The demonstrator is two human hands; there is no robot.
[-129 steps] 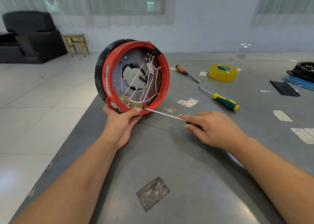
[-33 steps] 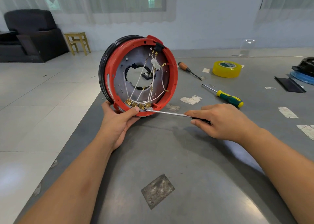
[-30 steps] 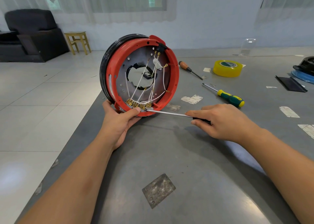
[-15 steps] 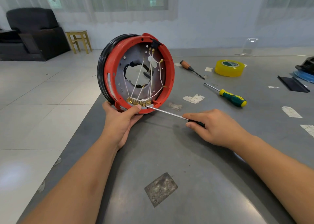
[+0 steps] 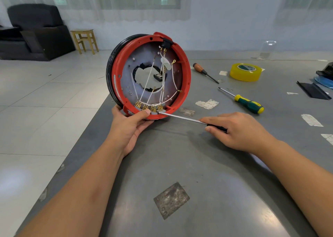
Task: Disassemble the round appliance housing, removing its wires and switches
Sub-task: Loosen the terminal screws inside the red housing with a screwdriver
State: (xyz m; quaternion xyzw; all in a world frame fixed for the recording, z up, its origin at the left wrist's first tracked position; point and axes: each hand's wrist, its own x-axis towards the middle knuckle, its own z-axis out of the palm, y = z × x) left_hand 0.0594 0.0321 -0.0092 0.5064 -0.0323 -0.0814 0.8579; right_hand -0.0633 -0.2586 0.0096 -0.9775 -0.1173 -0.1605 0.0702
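Observation:
The round red and black housing [image 5: 186,78] stands on edge at the table's left edge, open side toward me. White wires [image 5: 147,85] cross its hollow centre to a row of brass terminals [image 5: 149,107] at the bottom rim. A black switch block [image 5: 166,43] sits at the top. My left hand [image 5: 128,126] grips the bottom rim, thumb beside the terminals. My right hand [image 5: 237,130] holds a long thin screwdriver [image 5: 182,118] by its black handle; the tip touches the rim just right of the terminals.
On the grey metal table [image 5: 207,164] lie a green and yellow screwdriver [image 5: 249,105], a wooden-handled screwdriver [image 5: 201,70], a yellow tape roll [image 5: 246,72], a black strip [image 5: 312,91] and black and blue parts [image 5: 326,77] at far right. The table's left edge drops to tiled floor.
The housing has stayed upright in my left hand with a slight turn. My right hand has shifted a little along the table while the screwdriver tip stays at the bottom terminals.

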